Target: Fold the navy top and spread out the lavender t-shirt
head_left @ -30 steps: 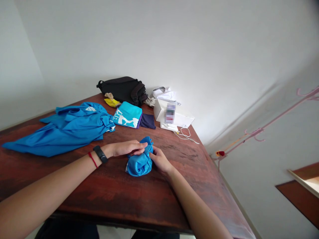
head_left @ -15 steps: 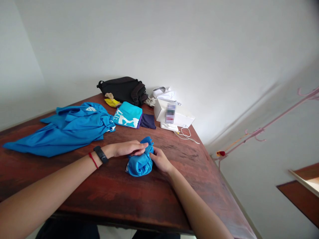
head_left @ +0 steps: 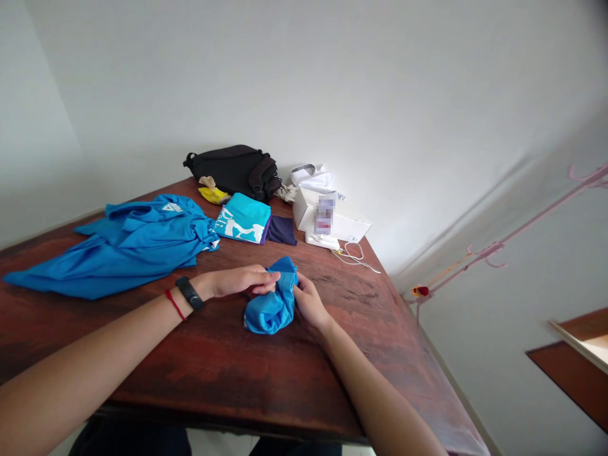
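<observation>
A bunched blue cloth (head_left: pixel 272 311), perhaps a garment, is held between my two hands just over the front middle of the table. My left hand (head_left: pixel 244 279) pinches its upper left part, thumb on top. On the other side my right hand (head_left: pixel 310 301) grips the cloth's right edge between thumb and fingers. Folds hide how the cloth is shaped and part of my fingertips. A larger blue garment (head_left: pixel 137 244) with a white logo lies crumpled to the left of my hands.
Behind my hands are a folded turquoise shirt (head_left: pixel 243 216) and a folded dark navy cloth (head_left: pixel 282 230). Farther back lie a black bag (head_left: pixel 230 170), a yellow item (head_left: pixel 212 194) and a white box (head_left: pixel 306 208) with a cable. A pink rack (head_left: pixel 494 250) stands right of the wooden table (head_left: pixel 199 373).
My right hand has shifted slightly right, drawing the cloth's right side outward and flattening its upper folds. My left hand keeps its pinch in nearly the same place.
</observation>
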`<state>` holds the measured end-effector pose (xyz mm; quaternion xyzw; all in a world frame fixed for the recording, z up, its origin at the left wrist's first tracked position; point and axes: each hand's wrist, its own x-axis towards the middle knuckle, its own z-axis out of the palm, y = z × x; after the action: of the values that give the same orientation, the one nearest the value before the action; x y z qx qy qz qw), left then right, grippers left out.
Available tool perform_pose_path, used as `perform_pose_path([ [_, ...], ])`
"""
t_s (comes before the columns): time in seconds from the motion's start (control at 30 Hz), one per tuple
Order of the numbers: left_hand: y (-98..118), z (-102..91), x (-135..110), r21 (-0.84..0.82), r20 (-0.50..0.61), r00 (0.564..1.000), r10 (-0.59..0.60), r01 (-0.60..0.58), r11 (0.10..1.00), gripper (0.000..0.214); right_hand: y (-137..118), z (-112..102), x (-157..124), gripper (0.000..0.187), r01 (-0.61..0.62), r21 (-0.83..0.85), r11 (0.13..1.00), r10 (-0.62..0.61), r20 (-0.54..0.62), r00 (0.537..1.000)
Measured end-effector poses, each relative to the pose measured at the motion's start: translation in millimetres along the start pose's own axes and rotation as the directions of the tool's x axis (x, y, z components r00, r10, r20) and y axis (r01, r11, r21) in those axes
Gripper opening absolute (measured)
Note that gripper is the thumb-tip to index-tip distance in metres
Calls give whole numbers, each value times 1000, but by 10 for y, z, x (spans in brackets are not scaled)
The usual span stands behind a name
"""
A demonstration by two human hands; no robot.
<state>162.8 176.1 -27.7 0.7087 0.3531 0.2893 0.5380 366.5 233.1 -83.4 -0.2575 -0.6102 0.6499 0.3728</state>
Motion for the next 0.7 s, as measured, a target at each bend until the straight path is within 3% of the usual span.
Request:
perform_pose_path([
  [0.13,54,13,-35,-9,-30,999,11,-11,1000,54,-14,-94,56,26,66,-17,998,-68,-235,970],
  [0.33,16,-1,15,48,-55,998,-36,38,998,56,-31,-247,123,20,220,-10,975,-200,-461,865],
  [0.4,-58,-2,58,128,-199,979,-41,67,989,53,-36,-278,136,18,253,-7,967,-221,-507,833],
  [0.43,-101,3,81,175,-318,948,-19,78,981,48,-42,-287,138,18,269,-14,963,-237,-519,822],
  [0.5,-172,22,117,265,-522,850,67,87,960,37,-60,-284,126,20,294,-53,954,-279,-509,814],
  [0.57,-196,53,134,293,-574,808,132,52,955,35,-91,-245,84,22,305,-131,943,-331,-457,826],
  [0.7,-114,111,115,221,-383,904,191,-111,969,34,-169,-91,-64,24,283,-334,899,-356,-181,917],
])
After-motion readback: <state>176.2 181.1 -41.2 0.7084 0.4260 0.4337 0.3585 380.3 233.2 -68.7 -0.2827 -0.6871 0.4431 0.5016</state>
